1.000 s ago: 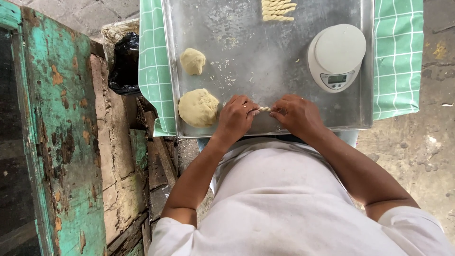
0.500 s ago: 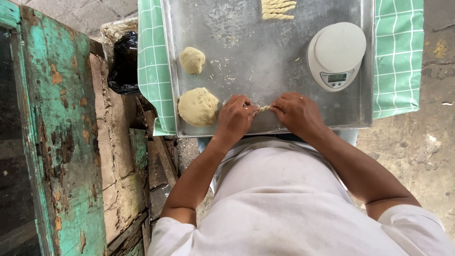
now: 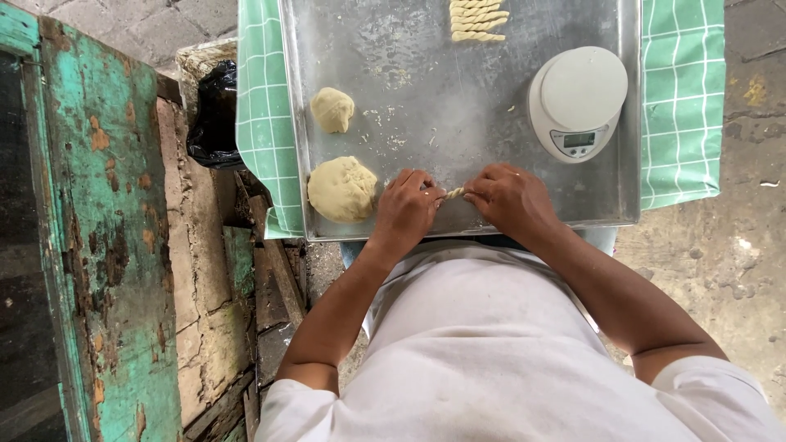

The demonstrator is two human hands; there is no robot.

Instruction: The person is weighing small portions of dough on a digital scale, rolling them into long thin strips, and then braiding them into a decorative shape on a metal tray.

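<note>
Both of my hands meet at the near edge of a floured metal tray [image 3: 458, 106]. A short twisted rope of dough [image 3: 455, 193] runs between them. My left hand [image 3: 405, 209] pinches its left end and my right hand [image 3: 512, 196] pinches its right end. Most of the rope is hidden by my fingers. A large lump of dough [image 3: 342, 189] lies just left of my left hand. A smaller lump [image 3: 332, 110] sits farther back. Several finished twisted pieces [image 3: 478, 20] lie in a row at the tray's far edge.
A white round kitchen scale [image 3: 578, 102] stands on the tray's right side, behind my right hand. Under the tray lies a green checked cloth [image 3: 684, 98]. A black bag [image 3: 214, 119] and a worn turquoise wooden door [image 3: 98, 245] are at the left, with concrete ground at the right.
My hands stay in nearly the same spot at the tray's near edge, working the dough rope between the fingers. The lumps and the scale have not moved.
</note>
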